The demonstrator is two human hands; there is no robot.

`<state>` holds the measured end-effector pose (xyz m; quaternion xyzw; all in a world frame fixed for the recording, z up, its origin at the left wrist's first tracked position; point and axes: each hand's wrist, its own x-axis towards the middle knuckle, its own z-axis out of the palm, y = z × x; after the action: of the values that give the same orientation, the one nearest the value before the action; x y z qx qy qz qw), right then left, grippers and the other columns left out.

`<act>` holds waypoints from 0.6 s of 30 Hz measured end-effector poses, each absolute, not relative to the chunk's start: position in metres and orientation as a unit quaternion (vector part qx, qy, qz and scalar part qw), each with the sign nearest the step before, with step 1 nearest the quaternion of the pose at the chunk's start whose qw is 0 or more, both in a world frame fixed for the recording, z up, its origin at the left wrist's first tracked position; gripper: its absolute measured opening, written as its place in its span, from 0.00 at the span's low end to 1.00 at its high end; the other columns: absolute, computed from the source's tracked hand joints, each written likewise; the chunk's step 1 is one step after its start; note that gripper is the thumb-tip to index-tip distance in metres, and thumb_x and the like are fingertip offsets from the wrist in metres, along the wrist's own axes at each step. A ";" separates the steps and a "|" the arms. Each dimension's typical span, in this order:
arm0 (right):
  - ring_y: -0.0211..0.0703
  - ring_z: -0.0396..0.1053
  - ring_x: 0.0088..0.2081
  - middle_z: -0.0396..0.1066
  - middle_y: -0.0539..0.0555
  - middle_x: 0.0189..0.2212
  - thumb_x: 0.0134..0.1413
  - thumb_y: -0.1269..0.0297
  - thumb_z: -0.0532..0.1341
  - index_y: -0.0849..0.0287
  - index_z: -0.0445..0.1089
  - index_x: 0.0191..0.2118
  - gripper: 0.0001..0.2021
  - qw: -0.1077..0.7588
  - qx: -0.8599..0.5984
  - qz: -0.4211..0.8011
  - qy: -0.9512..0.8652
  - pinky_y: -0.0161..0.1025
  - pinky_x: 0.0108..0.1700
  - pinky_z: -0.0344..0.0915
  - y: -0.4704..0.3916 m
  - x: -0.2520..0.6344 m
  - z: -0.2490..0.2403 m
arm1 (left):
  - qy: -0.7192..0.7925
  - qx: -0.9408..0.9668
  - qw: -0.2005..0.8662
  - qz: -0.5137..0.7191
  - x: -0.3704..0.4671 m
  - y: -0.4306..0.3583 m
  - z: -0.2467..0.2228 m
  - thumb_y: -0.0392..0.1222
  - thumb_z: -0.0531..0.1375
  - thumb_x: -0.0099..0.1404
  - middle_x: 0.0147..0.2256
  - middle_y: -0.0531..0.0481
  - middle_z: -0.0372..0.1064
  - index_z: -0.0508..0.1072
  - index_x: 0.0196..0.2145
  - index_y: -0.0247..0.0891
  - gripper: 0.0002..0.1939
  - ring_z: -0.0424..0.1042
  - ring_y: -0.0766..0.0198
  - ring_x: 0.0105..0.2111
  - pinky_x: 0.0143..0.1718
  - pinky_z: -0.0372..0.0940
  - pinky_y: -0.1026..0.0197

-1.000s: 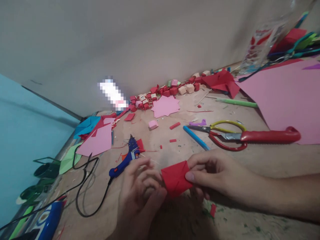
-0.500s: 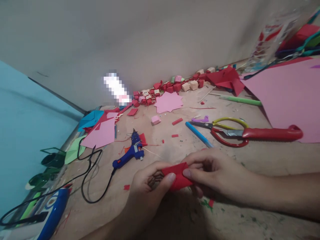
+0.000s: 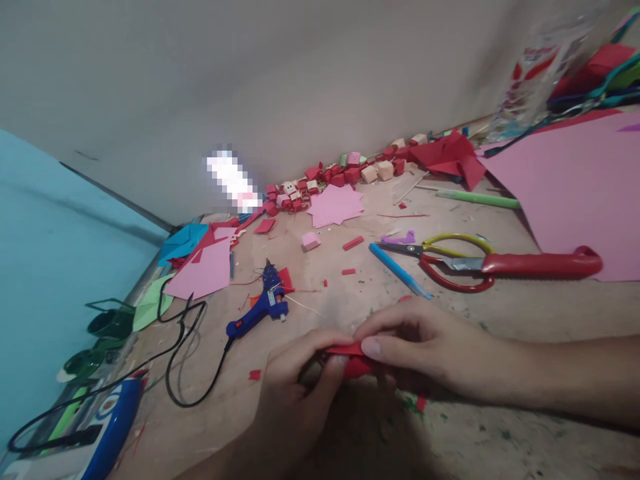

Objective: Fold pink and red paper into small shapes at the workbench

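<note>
A piece of red paper (image 3: 357,365) is pinched between both hands near the bottom centre. My left hand (image 3: 303,380) grips its left end with thumb and fingers. My right hand (image 3: 420,343) holds its upper right part, thumb on top. The paper looks folded over, and the fingers cover much of it. Left of the hands lies a blue glue gun (image 3: 263,307) with a black cord. Beyond my right hand are a blue pen (image 3: 399,270) and scissors with yellow and red handles (image 3: 457,283).
A red-handled knife (image 3: 543,263) lies across the scissors. Pink sheets (image 3: 580,200) are at the right. Small paper cubes (image 3: 353,175) line the wall behind a pink star-shaped stack (image 3: 336,205). A clear bottle (image 3: 533,83) stands at the back right.
The red paper has tilted and now shows less of its flat face. My fingers have come closer together over it. The view has shifted slightly.
</note>
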<state>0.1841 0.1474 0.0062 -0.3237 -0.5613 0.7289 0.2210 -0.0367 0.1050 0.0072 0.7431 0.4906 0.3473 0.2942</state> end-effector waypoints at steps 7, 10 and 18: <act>0.35 0.64 0.25 0.70 0.49 0.24 0.64 0.49 0.64 0.60 0.78 0.48 0.19 0.226 -0.348 0.752 -0.512 0.29 0.24 0.57 0.148 0.187 0.003 | 0.481 0.690 0.412 0.351 -0.039 0.105 0.008 0.41 0.60 0.72 0.40 0.50 0.80 0.75 0.51 0.43 0.11 0.78 0.64 0.35 0.36 0.72 0.65; 0.35 0.66 0.26 0.72 0.50 0.27 0.64 0.51 0.65 0.58 0.78 0.47 0.16 0.229 -0.336 0.754 -0.515 0.28 0.26 0.60 0.148 0.186 0.005 | 0.493 0.667 0.436 0.350 -0.035 0.105 0.007 0.36 0.63 0.68 0.37 0.53 0.80 0.73 0.48 0.43 0.11 0.78 0.66 0.33 0.34 0.71 0.67; 0.31 0.52 0.21 0.59 0.44 0.20 0.61 0.53 0.66 0.59 0.78 0.47 0.16 0.208 -0.353 0.705 -0.579 0.28 0.20 0.48 0.148 0.182 0.011 | 0.490 0.675 0.414 0.365 -0.029 0.108 0.006 0.27 0.60 0.61 0.31 0.55 0.79 0.73 0.37 0.40 0.10 0.77 0.68 0.27 0.25 0.68 0.70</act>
<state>0.1824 0.1484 0.0111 -0.3526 -0.5792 0.7048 0.2085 -0.0291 0.1077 0.0064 0.6747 0.4904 0.3648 0.4137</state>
